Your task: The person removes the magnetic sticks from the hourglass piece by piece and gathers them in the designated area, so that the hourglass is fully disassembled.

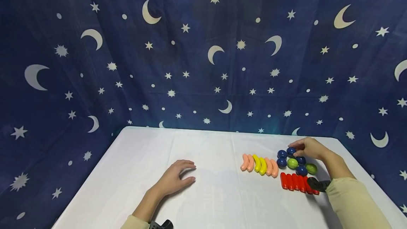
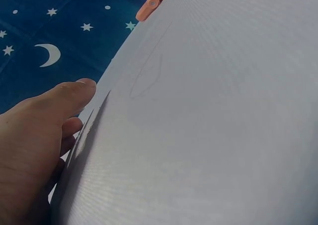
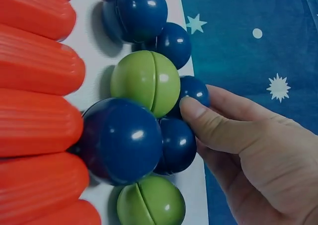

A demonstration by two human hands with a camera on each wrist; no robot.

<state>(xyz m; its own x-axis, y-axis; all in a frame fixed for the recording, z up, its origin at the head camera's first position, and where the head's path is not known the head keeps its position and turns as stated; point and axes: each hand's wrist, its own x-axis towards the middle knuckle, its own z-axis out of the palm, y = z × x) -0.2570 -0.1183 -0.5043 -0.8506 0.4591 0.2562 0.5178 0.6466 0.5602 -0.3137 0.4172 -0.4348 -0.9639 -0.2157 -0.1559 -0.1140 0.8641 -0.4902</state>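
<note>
My right hand [image 1: 310,148] pinches a small blue ball [image 3: 196,91] between thumb and fingers at the back of a cluster. Around it sit several other blue balls [image 1: 281,163] and two green balls [image 1: 292,163], each green one with a seam. In the right wrist view, the thumb lies over the near side of the held ball, and the fingers are partly hidden behind it. My left hand [image 1: 176,177] is at the middle left of the table, fingers loosely extended and holding nothing.
Left of the balls, a row of pink sausage-shaped pieces [image 1: 245,162] flanks two yellow banana-shaped pieces [image 1: 262,166]. In front of the balls lies a row of red ridged pieces [image 1: 289,182]. A white-covered table [image 1: 210,200] meets a blue star-and-moon curtain [image 1: 190,59].
</note>
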